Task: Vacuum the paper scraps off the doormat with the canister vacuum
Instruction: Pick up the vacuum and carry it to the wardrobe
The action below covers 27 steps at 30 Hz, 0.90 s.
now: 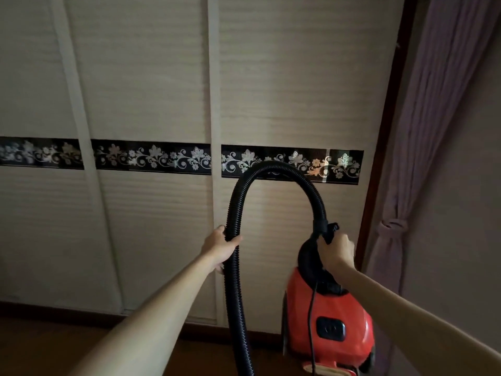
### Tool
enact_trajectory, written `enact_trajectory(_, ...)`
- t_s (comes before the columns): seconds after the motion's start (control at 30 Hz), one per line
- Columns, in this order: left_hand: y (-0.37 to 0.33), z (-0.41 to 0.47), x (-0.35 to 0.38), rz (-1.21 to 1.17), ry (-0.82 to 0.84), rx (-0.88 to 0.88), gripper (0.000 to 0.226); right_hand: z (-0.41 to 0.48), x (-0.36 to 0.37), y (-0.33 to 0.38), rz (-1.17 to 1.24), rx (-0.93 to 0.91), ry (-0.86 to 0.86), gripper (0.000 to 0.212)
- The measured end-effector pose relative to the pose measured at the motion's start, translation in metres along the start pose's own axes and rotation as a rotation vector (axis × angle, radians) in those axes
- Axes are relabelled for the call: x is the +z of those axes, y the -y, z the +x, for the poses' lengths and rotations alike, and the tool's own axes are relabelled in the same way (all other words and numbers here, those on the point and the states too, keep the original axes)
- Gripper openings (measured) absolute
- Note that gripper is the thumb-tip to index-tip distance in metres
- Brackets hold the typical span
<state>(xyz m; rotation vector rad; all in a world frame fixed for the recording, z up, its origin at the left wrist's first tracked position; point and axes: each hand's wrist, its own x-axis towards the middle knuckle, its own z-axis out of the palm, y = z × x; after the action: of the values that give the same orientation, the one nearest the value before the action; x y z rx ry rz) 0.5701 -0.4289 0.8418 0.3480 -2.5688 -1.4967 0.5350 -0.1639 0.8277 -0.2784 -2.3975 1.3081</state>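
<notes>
Forearms (151, 308) are extended forward. Red canister vacuum (330, 316) is gripped at its top handle by the right hand (336, 251); black hose (235, 294) is clasped by the left hand (221, 245). Doormat and scraps are not seen. Hose should be kept untangled when the unit is carried over.

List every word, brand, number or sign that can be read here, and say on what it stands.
No text can be read here.
Black panel on the red canister vacuum: faint marks, too blurred to read.
Dark band across the wardrobe doors: flower ornament only, no letters.
</notes>
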Motion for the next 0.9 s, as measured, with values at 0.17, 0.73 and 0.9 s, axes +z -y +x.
enact_trajectory(0.17, 0.004, 0.080, 0.012, -0.006, -0.029, 0.005, 0.026, 0.065, 0.062, -0.015, 0.016, -0.023, 0.031, 0.018)
enact_trajectory(0.73, -0.057, 0.315, 0.134, 0.192, 0.163, 0.123, 0.029, 0.238, 0.110, -0.100, 0.044, 0.140, -0.080, 0.020)
enact_trajectory(0.9, -0.075, 0.342, 0.212, 0.222, 0.350, 0.175, 0.027, 0.257, 0.088, -0.150, 0.000, 0.255, -0.235, 0.021)
